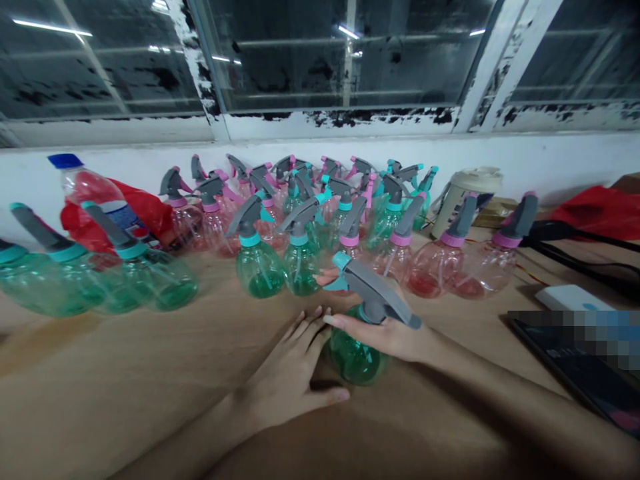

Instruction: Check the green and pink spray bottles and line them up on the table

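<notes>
A green spray bottle (357,357) with a grey and turquoise trigger head stands on the table in front of me. My right hand (395,337) is closed round its neck, just under the head, with the thumb at the front and the other fingers partly hidden behind. My left hand (293,377) lies palm down on the table with its fingers stretched out, close to the bottle's left side. Behind the hands stand two green spray bottles (260,270) and a row of pink spray bottles (435,267).
More green spray bottles (160,283) stand at the left, near a large plastic bottle (95,190) with a blue cap. Several more spray bottles crowd against the wall. A beige cup (465,197), black cables (580,247) and a dark phone-like device (565,367) are at the right.
</notes>
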The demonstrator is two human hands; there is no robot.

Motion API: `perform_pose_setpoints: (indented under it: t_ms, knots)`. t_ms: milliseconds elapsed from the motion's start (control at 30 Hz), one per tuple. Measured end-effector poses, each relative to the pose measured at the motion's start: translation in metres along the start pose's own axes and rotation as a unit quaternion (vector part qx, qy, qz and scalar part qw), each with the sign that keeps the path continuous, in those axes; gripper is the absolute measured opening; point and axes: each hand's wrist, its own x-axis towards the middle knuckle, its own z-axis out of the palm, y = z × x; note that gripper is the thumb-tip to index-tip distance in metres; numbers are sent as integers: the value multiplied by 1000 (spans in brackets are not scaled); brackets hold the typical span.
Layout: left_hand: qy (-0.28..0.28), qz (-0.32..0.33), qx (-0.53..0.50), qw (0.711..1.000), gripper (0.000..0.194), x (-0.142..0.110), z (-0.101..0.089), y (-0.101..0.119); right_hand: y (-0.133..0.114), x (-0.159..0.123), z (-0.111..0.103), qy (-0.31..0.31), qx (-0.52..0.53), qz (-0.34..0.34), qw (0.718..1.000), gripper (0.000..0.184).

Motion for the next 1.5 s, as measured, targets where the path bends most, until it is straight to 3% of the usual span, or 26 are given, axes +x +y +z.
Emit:
perform_pose_setpoints:
  t_ms: [100, 267, 433, 567, 700, 933, 1500]
  knots:
    - [1, -2, 9, 1000, 86, 0, -1, 1, -2, 1, 0, 19, -9, -21, 1000, 34]
    - [-10, -3, 8, 1000, 89, 1, 1, -1, -9, 1, 0, 25, -25, 23, 999, 20]
    - [-10, 0, 6, 1000, 89, 2, 2, -2, -11, 1, 0, 21, -26, 15, 999, 19]
    - [-12, -7, 10, 1000, 88, 2, 1, -2, -8, 1, 1, 39, -4, 38, 999, 27]
    - [-9, -7, 6, 1000, 88, 1, 1, -2, -5, 0, 2, 70, -1, -2, 998, 30]
    - [12, 8, 6, 1000, 88, 1, 4, -4, -1, -3, 3, 61, -12, 3, 998, 38]
    - [-4, 1, 10, 1000, 88, 1, 2, -2, -1, -3, 3, 41, -5, 28, 999, 41]
